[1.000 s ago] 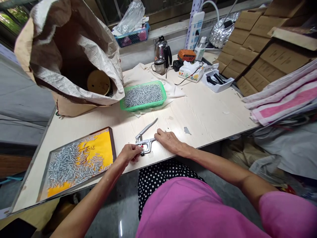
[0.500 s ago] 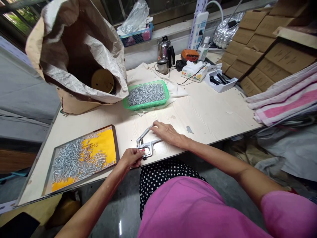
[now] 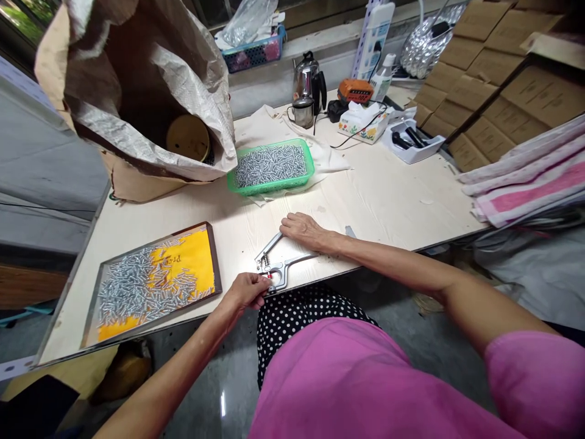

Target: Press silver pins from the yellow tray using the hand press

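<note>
Metal snap pliers lie at the near edge of the pale wooden table, handles spread apart. My right hand rests on the end of the upper handle, fingers curled over it. My left hand pinches at the plier jaws by a small red part; whatever sits between the fingertips is too small to make out. To my left a flat tray with a yellow bottom holds several small silver metal pieces. Further back a green basket is full of the same silver pieces.
A big open paper sack stands at the back left. A steel kettle, cup, tissue box, orange device and white tray of pens line the back. Cardboard boxes and folded towels fill the right.
My right hand slid from the pliers' body up along the upper handle to its end. The left hand stayed pinched at the jaws. The camera tipped a little.
</note>
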The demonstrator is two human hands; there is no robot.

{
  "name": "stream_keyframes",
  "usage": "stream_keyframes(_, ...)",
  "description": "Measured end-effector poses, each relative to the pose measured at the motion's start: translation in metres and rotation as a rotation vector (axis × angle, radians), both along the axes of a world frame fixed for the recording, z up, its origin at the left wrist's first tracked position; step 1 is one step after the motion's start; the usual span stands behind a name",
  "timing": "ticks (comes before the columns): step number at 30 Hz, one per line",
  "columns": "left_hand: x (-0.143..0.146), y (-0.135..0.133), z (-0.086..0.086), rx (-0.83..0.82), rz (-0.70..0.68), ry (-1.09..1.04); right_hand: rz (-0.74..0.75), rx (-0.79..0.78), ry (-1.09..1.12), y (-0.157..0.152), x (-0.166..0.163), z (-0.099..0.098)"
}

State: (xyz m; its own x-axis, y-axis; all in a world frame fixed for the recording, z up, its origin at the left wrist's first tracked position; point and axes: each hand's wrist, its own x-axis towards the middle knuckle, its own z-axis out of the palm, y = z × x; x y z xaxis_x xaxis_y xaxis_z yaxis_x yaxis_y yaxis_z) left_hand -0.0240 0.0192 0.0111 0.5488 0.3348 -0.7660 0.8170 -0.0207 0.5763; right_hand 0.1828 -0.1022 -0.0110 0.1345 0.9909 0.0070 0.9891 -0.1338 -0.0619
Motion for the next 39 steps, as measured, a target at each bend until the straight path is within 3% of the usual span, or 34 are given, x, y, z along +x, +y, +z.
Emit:
stream_keyframes(10,0.005,-0.001,0.003,-0.007,0.014,0.029,-0.034,-0.026,0.113,-0.01,-0.001,0.003)
stream_keyframes(17,0.006,-0.001,0.005,0.004,0.002,0.058,0.115,0.021,0.197,-0.032,0.003,0.006)
stream_keyframes(27,0.003,-0.002,0.006,0.065,-0.051,0.068,0.03,0.007,0.16,-0.042,-0.01,0.001)
stream_keyframes(29,-0.002,-0.002,0.007,0.209,-0.15,0.052,0.031,0.011,0.167,-0.044,-0.012,0.001)
stream_keyframes(34,-0.006,-0.008,0.009,0.872,-0.462,-0.259,0.044,0.049,0.17,-0.037,-0.019,0.001)
stream_keyframes(36,0.003,-0.01,0.006,1.02,-0.582,-0.365,0.047,0.067,0.164,-0.027,-0.024,0.0)
stream_keyframes(39,0.022,-0.007,0.0,1.102,-0.728,-0.378,0.069,0.072,0.183,-0.012,-0.028,-0.002)
